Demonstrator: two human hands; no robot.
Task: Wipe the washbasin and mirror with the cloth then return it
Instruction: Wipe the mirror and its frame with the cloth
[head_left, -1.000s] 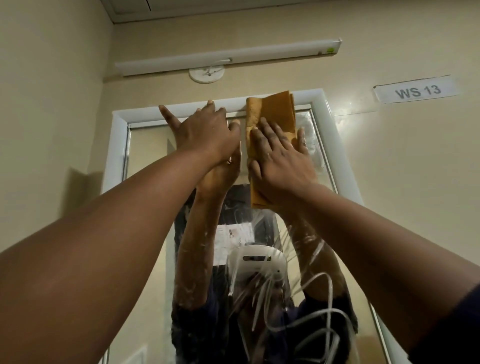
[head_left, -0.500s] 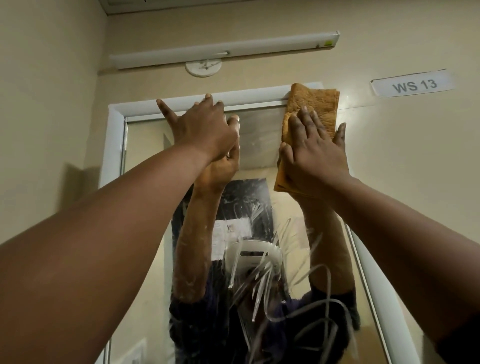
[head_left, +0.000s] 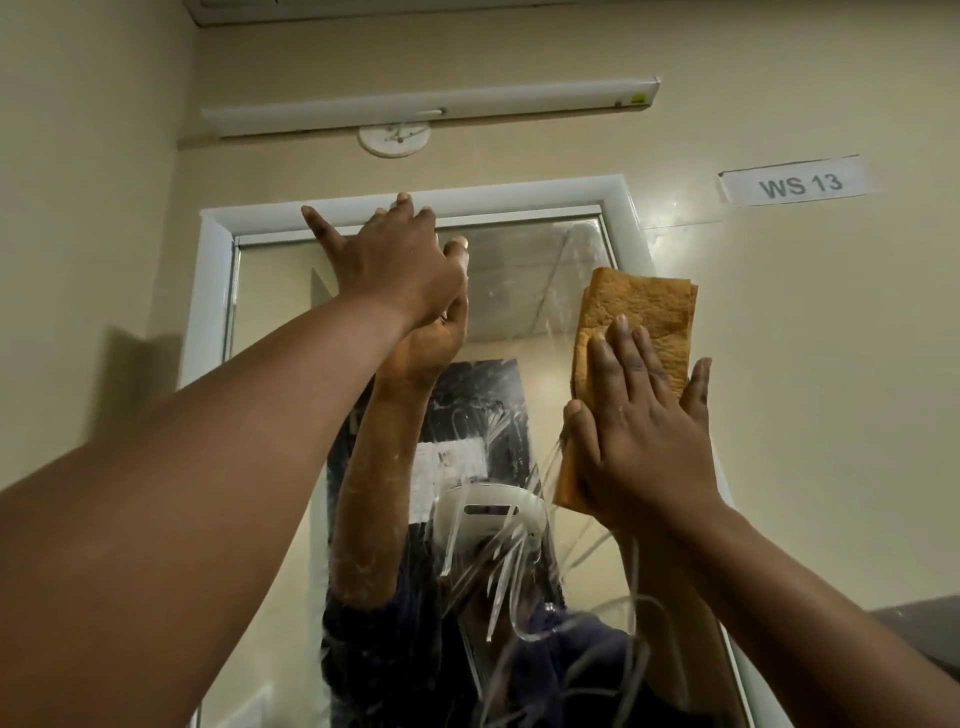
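Note:
A white-framed mirror hangs on the beige wall in front of me, its glass streaked with wet soapy marks. My right hand presses a folded orange cloth flat against the mirror's right edge, fingers straight and spread over the cloth. My left hand rests with straight, spread fingers on the glass and top frame near the upper middle. The washbasin is out of view.
A long white light fitting and a round white cap sit on the wall above the mirror. A label reading WS 13 is stuck to the wall at the upper right. A wall corner lies close on the left.
My right hand has slid the cloth rightward along the top of the mirror, then down its right side. My left hand has stayed at the top of the glass.

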